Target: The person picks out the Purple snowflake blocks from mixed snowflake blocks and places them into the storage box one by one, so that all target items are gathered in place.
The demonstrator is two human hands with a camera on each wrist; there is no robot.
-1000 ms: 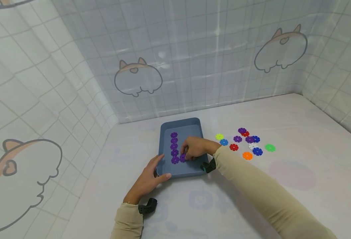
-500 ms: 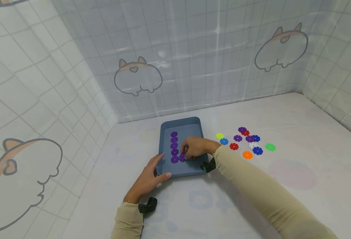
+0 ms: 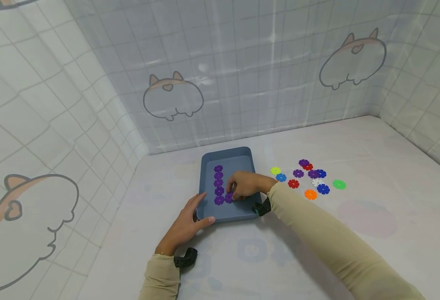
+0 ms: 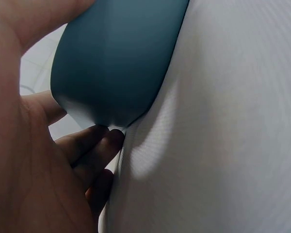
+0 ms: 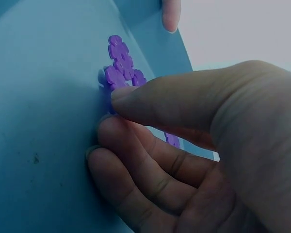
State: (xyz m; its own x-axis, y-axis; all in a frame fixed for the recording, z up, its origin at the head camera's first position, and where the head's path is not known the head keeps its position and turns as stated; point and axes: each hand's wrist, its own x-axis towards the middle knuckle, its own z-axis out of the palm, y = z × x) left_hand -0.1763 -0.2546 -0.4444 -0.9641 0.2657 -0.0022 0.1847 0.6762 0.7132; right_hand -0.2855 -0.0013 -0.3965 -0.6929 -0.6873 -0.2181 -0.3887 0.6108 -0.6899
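Observation:
My right hand [image 3: 244, 184] is inside the blue-grey tray [image 3: 242, 214], its thumb and fingers pinching a purple notched plastic disc [image 3: 229, 198]. In the right wrist view the thumb lies over this disc [image 5: 115, 77], and part of it is hidden. To its left, a column of several purple discs [image 3: 218, 183] runs along the tray floor; the held disc sits beside the nearest one. At the tray's near left corner my left hand [image 3: 184, 225] holds on, thumb over the near rim and fingers along the left side. The left wrist view shows fingertips against the outer wall [image 4: 111, 63].
On the table right of the tray lie loose notched discs: yellow [image 3: 275, 171], light blue [image 3: 281, 177], red [image 3: 293, 183], orange [image 3: 311, 194], white [image 3: 317, 182], green [image 3: 339, 184], plus dark blue and purple ones, some overlapping. A tile-patterned curtain [image 3: 242, 83] surrounds the table's back and sides.

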